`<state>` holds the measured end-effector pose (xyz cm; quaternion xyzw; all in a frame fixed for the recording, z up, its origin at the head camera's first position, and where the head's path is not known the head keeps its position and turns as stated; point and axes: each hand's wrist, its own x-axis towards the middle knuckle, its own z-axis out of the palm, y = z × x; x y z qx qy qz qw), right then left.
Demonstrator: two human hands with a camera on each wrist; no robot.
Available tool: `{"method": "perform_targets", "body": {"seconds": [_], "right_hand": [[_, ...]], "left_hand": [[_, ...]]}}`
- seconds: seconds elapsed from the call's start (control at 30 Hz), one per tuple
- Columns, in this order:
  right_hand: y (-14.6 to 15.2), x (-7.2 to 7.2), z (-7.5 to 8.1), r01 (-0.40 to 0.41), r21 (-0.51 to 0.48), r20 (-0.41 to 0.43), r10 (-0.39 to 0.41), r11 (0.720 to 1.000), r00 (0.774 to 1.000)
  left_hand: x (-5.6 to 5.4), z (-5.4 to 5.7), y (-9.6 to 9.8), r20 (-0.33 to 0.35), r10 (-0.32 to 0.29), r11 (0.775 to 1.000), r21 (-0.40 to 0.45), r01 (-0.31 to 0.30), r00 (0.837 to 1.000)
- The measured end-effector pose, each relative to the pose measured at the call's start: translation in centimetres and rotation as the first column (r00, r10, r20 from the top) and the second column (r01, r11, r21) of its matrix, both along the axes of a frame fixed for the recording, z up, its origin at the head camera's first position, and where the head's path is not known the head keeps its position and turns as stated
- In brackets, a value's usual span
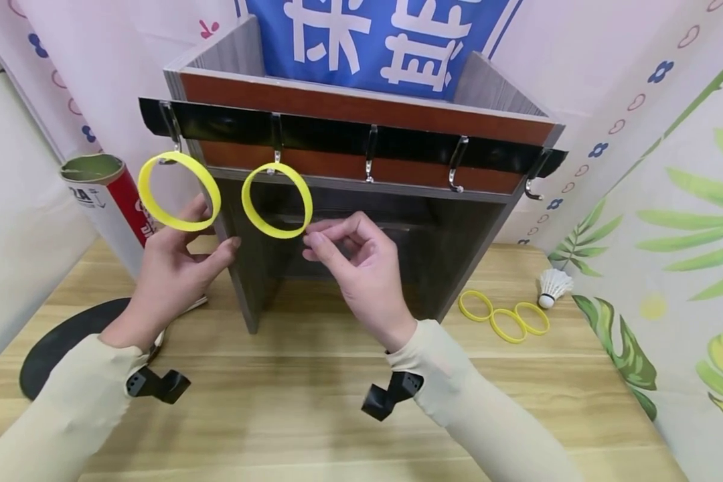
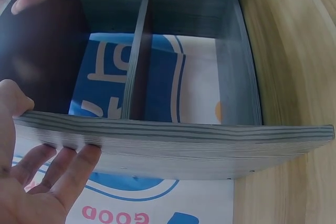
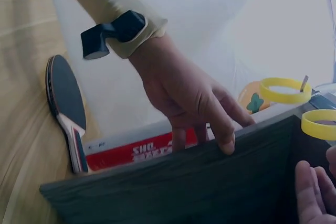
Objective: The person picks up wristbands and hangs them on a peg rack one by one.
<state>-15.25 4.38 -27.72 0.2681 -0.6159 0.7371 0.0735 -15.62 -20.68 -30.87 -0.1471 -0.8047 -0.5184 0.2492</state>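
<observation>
My left hand [image 1: 183,261] grips the front edge of the grey wooden shelf's side panel [image 2: 173,135], thumb on the inner face and fingers on the outer. My right hand [image 1: 361,268] pinches the lower right edge of a thin yellow ring [image 1: 245,201], whose top is at the second hook [image 1: 276,140] from the left. Another yellow ring [image 1: 144,194] hangs from the leftmost hook [image 1: 170,120], in front of the left hand. In the right wrist view, the right fingers [image 3: 310,187] are partly cut off by the frame edge.
The black hook rail [image 1: 325,137] carries several hooks across the shelf's front. Three yellow rings [image 1: 509,326] lie on the table at right, near a shuttlecock [image 1: 554,288]. A red and white can [image 1: 111,201] and a table tennis paddle [image 3: 68,98] are at left.
</observation>
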Motion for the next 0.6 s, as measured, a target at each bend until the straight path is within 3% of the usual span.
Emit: {"method": "perform_targets", "body": {"seconds": [0.27,0.47,0.6], "right_hand": [[4.5,0.5,-0.9,-0.012,0.020,0.048,0.011,1.000,0.999],[9.4,1.9,-0.9,-0.029,0.107,-0.069,0.036,0.994,0.997],[13.0,2.5,-1.0,0.033,0.155,-0.127,-0.013,0.987,0.992]], "left_hand": [[0.0,-0.2,0.1,-0.009,0.015,0.999,-0.038,-0.015,1.000],[0.1,0.0,0.2,-0.030,0.006,0.999,-0.035,-0.007,1.000],[0.1,0.1,0.2,-0.023,0.005,0.999,-0.032,-0.006,1.000]]}}
